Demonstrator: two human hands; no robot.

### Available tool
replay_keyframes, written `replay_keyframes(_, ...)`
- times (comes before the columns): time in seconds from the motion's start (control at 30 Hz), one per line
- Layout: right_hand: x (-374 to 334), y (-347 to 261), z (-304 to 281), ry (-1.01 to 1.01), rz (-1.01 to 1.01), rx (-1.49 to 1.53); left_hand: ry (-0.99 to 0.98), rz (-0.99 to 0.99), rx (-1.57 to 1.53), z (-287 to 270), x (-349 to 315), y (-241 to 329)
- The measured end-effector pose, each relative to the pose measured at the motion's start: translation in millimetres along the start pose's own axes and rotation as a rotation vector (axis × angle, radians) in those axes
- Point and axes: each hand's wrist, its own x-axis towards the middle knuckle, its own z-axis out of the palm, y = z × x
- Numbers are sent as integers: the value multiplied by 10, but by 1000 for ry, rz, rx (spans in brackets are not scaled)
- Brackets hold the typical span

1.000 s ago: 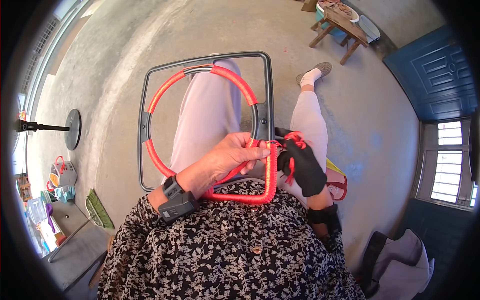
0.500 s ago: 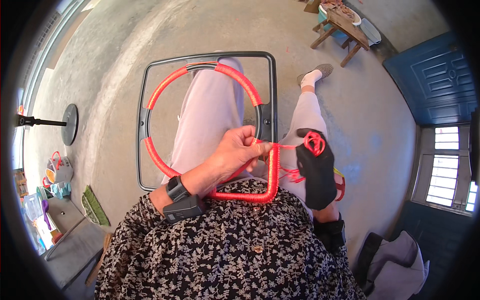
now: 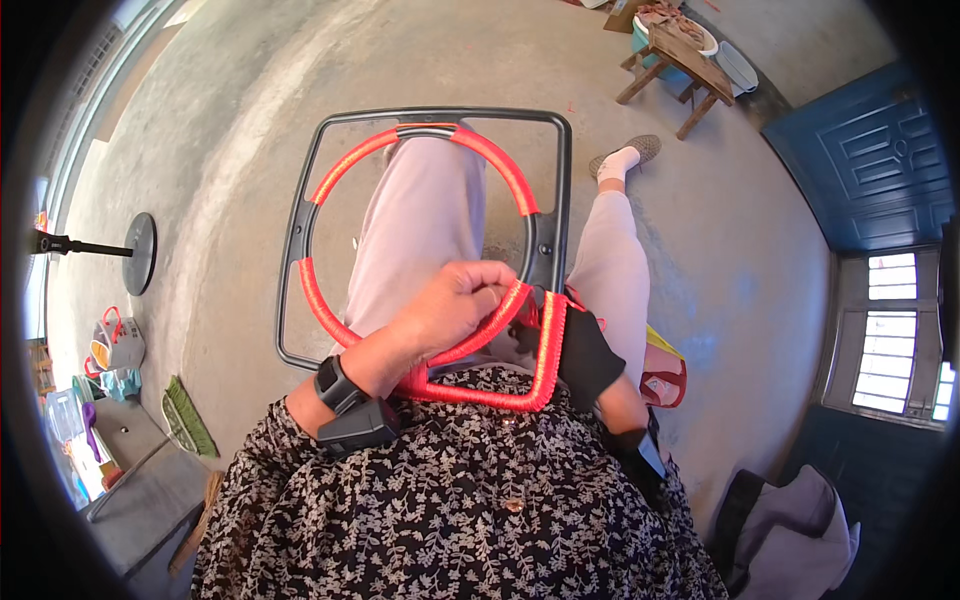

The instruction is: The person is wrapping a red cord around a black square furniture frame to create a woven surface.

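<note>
A black frame, square with rounded corners and a ring inside it, leans on my lap. Red cord is wound tightly round much of the ring and round the near right corner. Bare stretches of black show at the ring's top and right side. My left hand, bare, pinches the ring at its lower right, where the red winding ends. My right hand, in a black glove, is at the frame's right bar, its fingers partly hidden behind it. Loose red cord shows by those fingers.
A wooden stool stands at the far right before a tub. On the left are a round black stand base, a bucket, a green brush and a grey table. A grey cloth item lies lower right.
My right hand has moved left and in behind the frame's right bar, taking the bundle of red cord along. The frame has shifted slightly right; my left hand stays by the ring.
</note>
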Motion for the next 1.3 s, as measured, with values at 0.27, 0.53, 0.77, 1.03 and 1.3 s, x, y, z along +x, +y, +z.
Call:
replay_keyframes(0.27, 44, -331, 16, -13, -26, -165, 53, -67, -65, 20, 9, 48)
replay_keyframes(0.53, 90, -400, 5, -2, -49, -279, 15, -17, 228, 5, 96, -129)
replay_keyframes(0.77, 149, -263, -259, 356, -538, -91, 338, 361, 228, 122, -24, 52)
replay_keyframes(1.03, -24, -583, 290, 363, -736, -871, 420, 715, 387, 252, -71, 180)
replay_keyframes(1.3, -491, -603, -281, 333, -407, -518, 451, 306, 181, 172, -116, 77)
